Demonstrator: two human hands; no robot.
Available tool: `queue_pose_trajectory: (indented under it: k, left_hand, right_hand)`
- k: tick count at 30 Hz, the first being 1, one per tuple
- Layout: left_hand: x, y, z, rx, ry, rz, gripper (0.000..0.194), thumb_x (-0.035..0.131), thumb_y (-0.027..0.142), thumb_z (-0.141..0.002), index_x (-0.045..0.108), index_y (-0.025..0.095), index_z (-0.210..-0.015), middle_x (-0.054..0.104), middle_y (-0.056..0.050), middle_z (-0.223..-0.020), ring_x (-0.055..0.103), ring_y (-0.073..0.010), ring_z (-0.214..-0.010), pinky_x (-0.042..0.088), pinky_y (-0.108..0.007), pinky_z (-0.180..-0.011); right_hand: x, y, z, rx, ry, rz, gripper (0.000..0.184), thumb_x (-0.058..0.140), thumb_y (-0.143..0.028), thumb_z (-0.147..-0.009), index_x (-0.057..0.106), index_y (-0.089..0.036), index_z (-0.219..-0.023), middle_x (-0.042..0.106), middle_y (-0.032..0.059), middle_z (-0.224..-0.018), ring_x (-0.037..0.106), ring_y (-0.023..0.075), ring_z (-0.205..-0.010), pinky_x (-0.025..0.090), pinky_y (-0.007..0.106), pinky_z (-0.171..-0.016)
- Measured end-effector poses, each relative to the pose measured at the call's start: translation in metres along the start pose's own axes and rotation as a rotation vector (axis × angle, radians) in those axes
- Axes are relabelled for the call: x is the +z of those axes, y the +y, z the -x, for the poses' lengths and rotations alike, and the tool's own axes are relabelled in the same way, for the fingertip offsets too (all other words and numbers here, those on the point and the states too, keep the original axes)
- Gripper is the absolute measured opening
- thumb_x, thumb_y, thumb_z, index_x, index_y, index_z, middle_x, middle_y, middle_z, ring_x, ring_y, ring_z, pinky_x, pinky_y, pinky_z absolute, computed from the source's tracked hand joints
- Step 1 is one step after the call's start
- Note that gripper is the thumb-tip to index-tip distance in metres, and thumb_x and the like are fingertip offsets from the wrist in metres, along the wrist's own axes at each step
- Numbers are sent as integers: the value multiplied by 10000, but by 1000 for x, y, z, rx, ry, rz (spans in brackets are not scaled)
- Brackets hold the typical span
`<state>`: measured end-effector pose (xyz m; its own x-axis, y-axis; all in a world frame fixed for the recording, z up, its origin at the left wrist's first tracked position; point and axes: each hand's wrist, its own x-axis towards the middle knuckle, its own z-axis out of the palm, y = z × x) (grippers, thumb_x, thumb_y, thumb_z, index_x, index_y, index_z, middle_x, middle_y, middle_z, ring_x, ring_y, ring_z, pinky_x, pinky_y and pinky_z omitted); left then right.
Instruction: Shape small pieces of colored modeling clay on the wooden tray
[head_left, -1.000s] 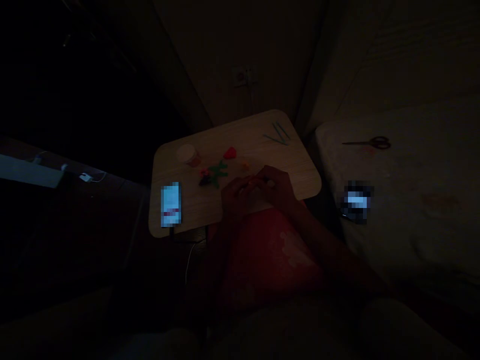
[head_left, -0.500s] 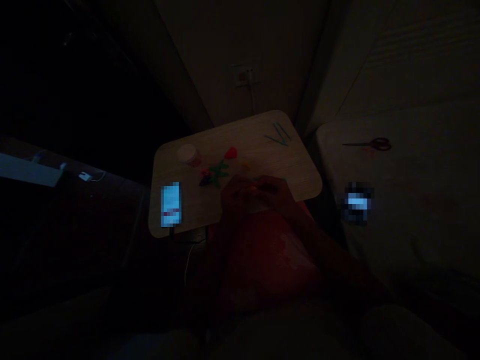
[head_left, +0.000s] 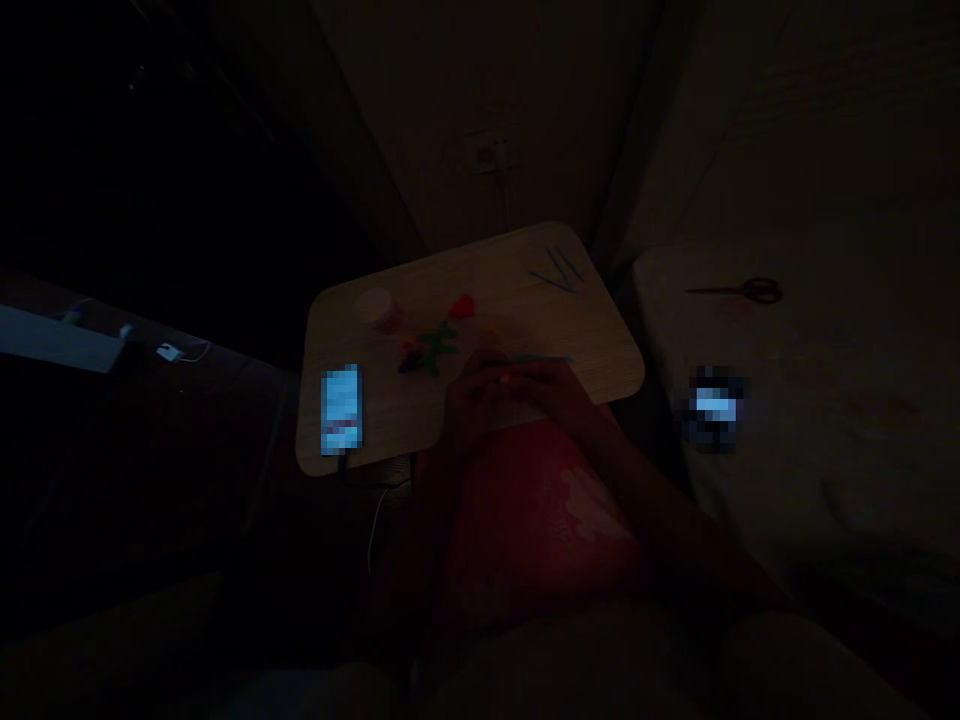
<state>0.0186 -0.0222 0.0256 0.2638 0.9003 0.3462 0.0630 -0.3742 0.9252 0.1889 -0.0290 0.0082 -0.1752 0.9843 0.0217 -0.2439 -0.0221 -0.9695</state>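
In dim light, my left hand and my right hand meet at the near edge of a small wooden table. Their fingers are closed around a small orange lump, like modelling clay, mostly hidden by the fingertips. Just beyond the right fingers lies a thin blue-green stick. A dull yellow-orange bit rests past the left hand. Left of my hands are a green branching shape, a pinkish-red piece with something dark beside it, and a bright red piece.
A round lidded tub and a lit, blurred phone stand on the table's left. Several thin blue-green sticks lie at the back right. Scissors and a blurred lit device rest on the pale surface to the right.
The fingers have drawn closer together and lower around the orange lump. More of the blue-green stick beyond the right hand now shows. The other things lie as before.
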Motion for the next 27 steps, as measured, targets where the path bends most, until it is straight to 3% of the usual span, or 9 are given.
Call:
queue_pose_trajectory:
  k: [4,9,16,22,27]
  left_hand:
    - [2,1,-2,-26,11,5,369,741,604,-908,815,243,-885,771,-82,-1050,730,-240,-1011,612,-406,-910]
    - [3,0,-2,-30,126,60,316,785,513,-887,755,215,-785,778,-52,-909,734,-194,-870,605,-333,-796]
    - [4,-6,-1,-65,267,43,418,860,525,-787,620,202,-674,724,-13,-775,700,-154,-739,567,-277,-678]
    - [6,-7,0,-133,255,6,366,746,569,-905,769,208,-852,808,-64,-881,764,-200,-847,622,-334,-813]
    - [6,-9,-2,-148,283,33,343,700,527,-953,802,202,-989,825,-62,-923,757,-184,-793,617,-317,-758]
  right_hand:
    - [1,-1,1,-4,-12,39,422,843,-646,-751,845,-232,-830,776,26,-793,669,178,-730,540,301,-682]
    - [3,-3,1,-50,-3,112,472,774,-681,-815,794,-213,-750,732,20,-744,636,166,-700,516,287,-656]
    - [-1,-6,-1,-114,103,191,494,701,-680,-883,733,-208,-740,692,30,-716,603,168,-683,489,288,-625]
    - [0,-3,-1,-114,183,115,430,736,-652,-857,682,-230,-796,658,10,-702,587,160,-659,465,283,-604]
    - [0,0,-2,-131,221,105,398,714,-626,-876,663,-233,-837,645,5,-710,578,158,-654,455,285,-601]
